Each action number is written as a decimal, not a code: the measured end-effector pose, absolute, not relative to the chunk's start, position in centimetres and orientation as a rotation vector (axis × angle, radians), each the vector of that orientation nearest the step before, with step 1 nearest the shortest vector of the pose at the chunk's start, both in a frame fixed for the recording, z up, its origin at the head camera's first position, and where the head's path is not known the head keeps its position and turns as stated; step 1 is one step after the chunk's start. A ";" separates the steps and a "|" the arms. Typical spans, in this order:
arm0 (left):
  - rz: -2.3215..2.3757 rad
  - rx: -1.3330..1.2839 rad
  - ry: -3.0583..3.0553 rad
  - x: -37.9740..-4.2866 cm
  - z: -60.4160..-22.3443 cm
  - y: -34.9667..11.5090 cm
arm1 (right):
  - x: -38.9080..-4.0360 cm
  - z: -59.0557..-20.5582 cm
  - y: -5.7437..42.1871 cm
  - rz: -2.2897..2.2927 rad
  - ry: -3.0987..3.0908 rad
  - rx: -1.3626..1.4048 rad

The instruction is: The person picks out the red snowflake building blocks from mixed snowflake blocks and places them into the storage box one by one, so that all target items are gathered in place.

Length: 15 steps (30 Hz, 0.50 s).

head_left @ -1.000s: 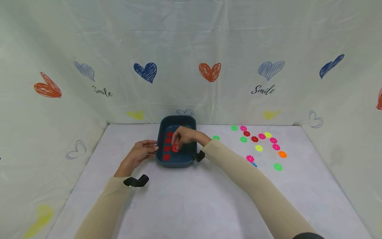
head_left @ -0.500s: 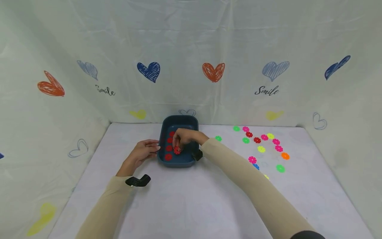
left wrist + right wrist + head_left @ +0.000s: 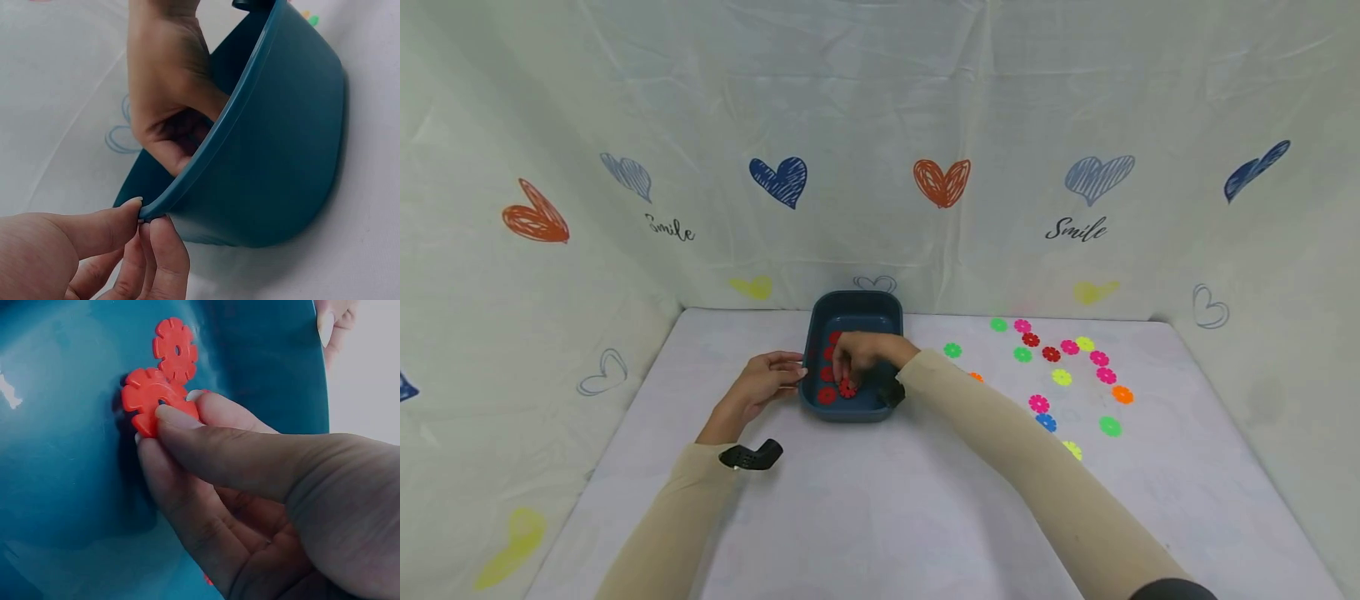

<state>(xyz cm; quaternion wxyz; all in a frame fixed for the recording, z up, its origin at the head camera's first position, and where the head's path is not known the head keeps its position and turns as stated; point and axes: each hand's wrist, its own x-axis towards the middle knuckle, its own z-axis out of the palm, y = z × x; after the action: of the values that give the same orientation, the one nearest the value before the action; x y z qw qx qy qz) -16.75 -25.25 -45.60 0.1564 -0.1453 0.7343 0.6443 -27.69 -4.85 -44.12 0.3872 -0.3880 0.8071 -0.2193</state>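
A dark blue plastic tub (image 3: pixel 817 326) stands at the back of the table. My left hand (image 3: pixel 764 385) pinches its left rim between thumb and fingers, as the left wrist view shows closely. Inside the tub, my right hand (image 3: pixel 867 357) pinches a red notched plastic disc (image 3: pixel 145 400) between thumb and fingers, low over the tub floor. Another red disc (image 3: pixel 175 349) lies just beyond it in the right wrist view. Several red discs (image 3: pixel 827 395) form a column along the tub's left side, the farther ones partly behind my right hand.
To the right, notched discs lie scattered on the white table: green (image 3: pixel 1110 427), orange (image 3: pixel 1122 394), blue (image 3: pixel 1046 422), pink (image 3: pixel 1039 403), yellow (image 3: pixel 1062 377) and dark red (image 3: pixel 1051 354). A white curtain (image 3: pixel 865 108) printed with hearts rises directly behind the tub.
My right hand has lowered the red disc toward the near end of the tub, beside the nearest disc of the column. My left hand keeps its hold on the rim. The head view has shifted slightly.
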 end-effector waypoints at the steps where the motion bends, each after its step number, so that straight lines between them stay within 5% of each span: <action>1: 1.844 -0.415 2.102 -16.8 -45.6 -25.2 | -27.7 -44.1 -4.9 -0.560 2.049 -0.979; 15: 1.852 -0.403 2.095 -16.7 -45.6 -25.2 | -27.1 -44.1 -5.1 -0.496 2.071 -0.991</action>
<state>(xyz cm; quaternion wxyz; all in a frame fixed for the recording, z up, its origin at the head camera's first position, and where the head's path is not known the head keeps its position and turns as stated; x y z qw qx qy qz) -16.69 -25.23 -45.59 0.1578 -0.1410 0.7322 0.6473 -27.11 -5.11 -44.09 0.3861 -0.3893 0.8132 -0.1949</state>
